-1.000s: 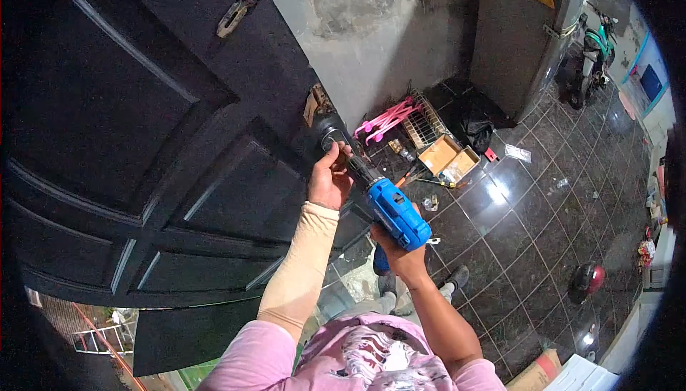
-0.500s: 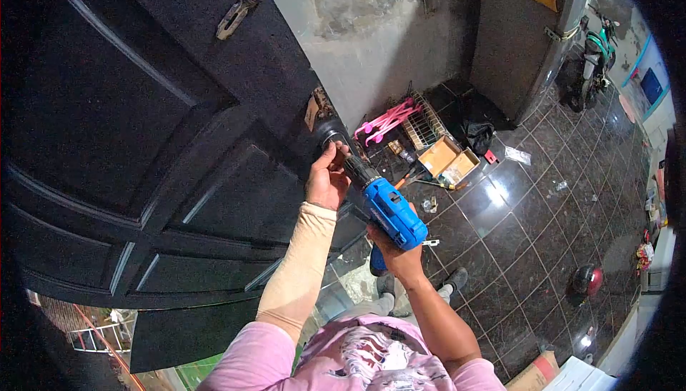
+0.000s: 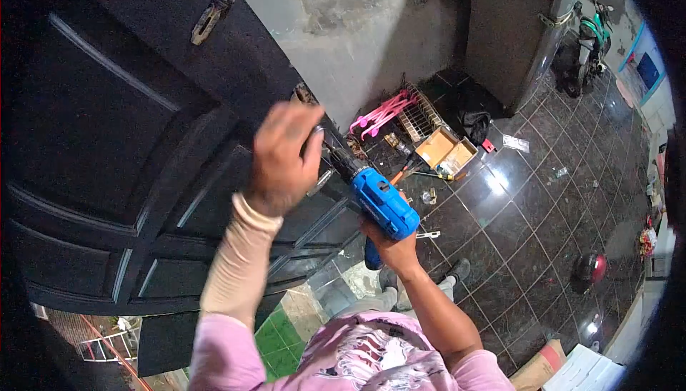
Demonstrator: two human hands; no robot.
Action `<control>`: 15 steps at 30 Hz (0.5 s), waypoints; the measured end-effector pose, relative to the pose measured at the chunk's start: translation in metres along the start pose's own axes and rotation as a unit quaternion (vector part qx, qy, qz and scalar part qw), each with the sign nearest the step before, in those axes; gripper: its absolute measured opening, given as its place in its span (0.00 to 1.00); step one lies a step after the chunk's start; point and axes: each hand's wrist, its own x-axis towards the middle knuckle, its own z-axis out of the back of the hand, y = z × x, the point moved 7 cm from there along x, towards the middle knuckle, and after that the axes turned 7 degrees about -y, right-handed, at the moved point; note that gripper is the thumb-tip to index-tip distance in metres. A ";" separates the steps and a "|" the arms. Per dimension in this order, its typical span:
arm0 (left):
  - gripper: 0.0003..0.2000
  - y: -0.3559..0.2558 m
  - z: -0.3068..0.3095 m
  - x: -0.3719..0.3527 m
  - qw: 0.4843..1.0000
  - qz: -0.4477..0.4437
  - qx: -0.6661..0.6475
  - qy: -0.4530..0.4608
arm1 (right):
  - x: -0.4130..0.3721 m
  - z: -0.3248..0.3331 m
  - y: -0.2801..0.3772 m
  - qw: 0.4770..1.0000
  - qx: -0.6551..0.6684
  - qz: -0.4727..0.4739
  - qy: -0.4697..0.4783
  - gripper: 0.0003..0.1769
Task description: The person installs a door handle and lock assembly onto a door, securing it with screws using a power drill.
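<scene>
My right hand [image 3: 396, 248] is wrapped round the grip of a blue cordless drill [image 3: 386, 204]. Its black chuck [image 3: 344, 164] points up and left at the edge of the dark panelled door [image 3: 107, 134]. Smeared by motion, my left hand [image 3: 284, 155] is raised over the door's edge, beside the drill's front end. The thumb stands apart from the blurred fingers, and I cannot tell whether they hold anything. A small shiny metal part shows by the thumb. Just beyond the fingers, bare wood [image 3: 304, 94] shows at the door's edge. A metal latch [image 3: 213, 16] is fixed higher up the door.
On the tiled floor [image 3: 514, 248] lie an opened cardboard box [image 3: 446, 151], a pink folded frame [image 3: 386, 114], a wire rack [image 3: 420, 114] and scattered tools. A grey wall [image 3: 357, 33] stands behind the door edge. Farther right are a red helmet [image 3: 592, 268] and a motorbike [image 3: 592, 44].
My left hand has come off the drill's front end and moved up and left across the door. The drill, still in my right hand, appears slightly farther left as the view shifts.
</scene>
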 end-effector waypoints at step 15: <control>0.38 0.046 -0.094 0.055 0.683 -0.091 0.475 0.547 | -0.011 -0.019 0.002 0.982 0.155 -0.104 0.012 0.21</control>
